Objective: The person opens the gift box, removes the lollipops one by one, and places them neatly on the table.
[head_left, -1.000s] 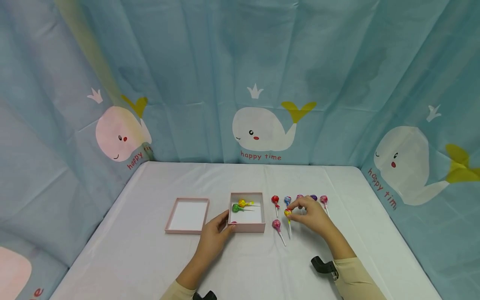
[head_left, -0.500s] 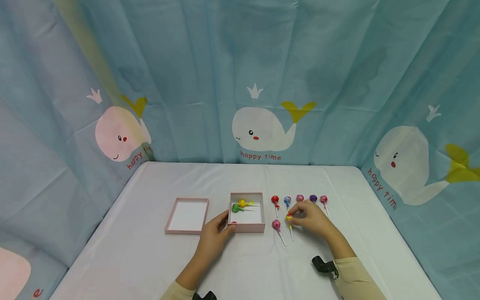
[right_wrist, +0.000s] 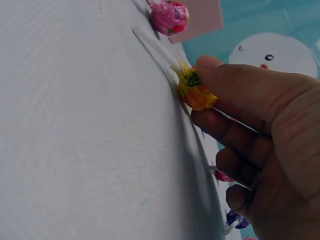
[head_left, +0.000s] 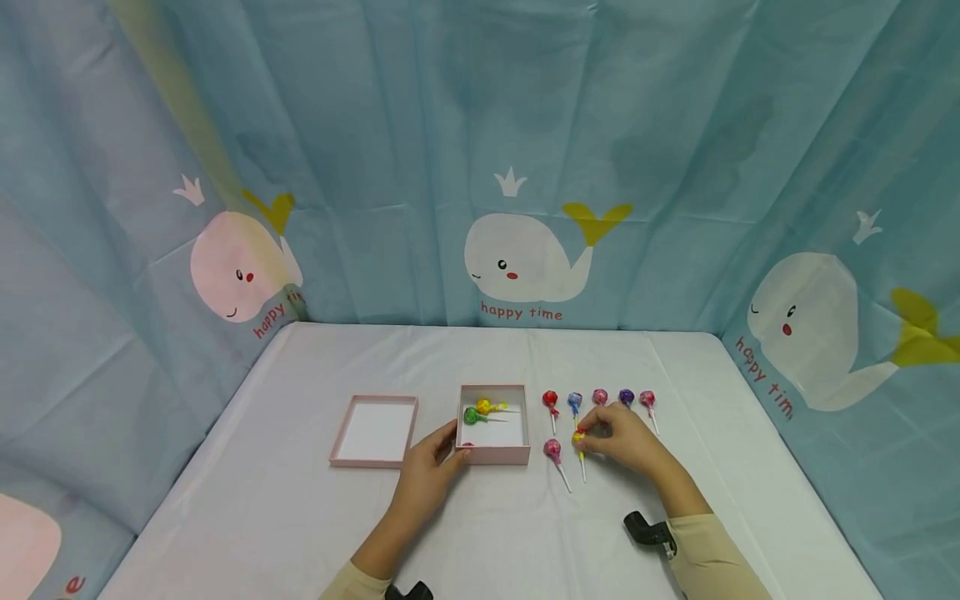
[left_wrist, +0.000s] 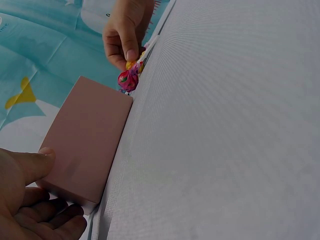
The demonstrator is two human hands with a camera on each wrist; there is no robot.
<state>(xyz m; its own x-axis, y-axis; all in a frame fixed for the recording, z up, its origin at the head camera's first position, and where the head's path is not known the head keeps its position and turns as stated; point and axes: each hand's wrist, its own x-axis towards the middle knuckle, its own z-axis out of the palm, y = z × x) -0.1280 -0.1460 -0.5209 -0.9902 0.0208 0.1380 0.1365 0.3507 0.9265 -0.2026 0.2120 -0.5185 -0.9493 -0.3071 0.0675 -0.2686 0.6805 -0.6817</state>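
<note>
My right hand (head_left: 624,435) pinches the head of a yellow lollipop (right_wrist: 195,92) between thumb and fingertips. Its white stick points toward me, low over the table or touching it; I cannot tell which. Beside it lies a pink lollipop (head_left: 552,451). My left hand (head_left: 429,475) holds the front left corner of a pink open box (head_left: 504,456), thumb on the front wall and fingers at the left side. Inside the box lie a yellow lollipop (head_left: 483,406) and a green lollipop (head_left: 472,416). Another pink candy head is mostly hidden by the front wall.
A shallow pink lid (head_left: 374,432), inner side up, lies left of the box. Behind my right hand runs a row of lollipops: red (head_left: 550,399), blue (head_left: 574,400), pink (head_left: 600,397), purple (head_left: 626,397) and pink (head_left: 647,398). A white cloth covers the table (head_left: 540,550).
My right hand has shifted slightly toward me and lowered with the yellow lollipop, uncovering more of the back row. My left hand and the box have stayed put.
</note>
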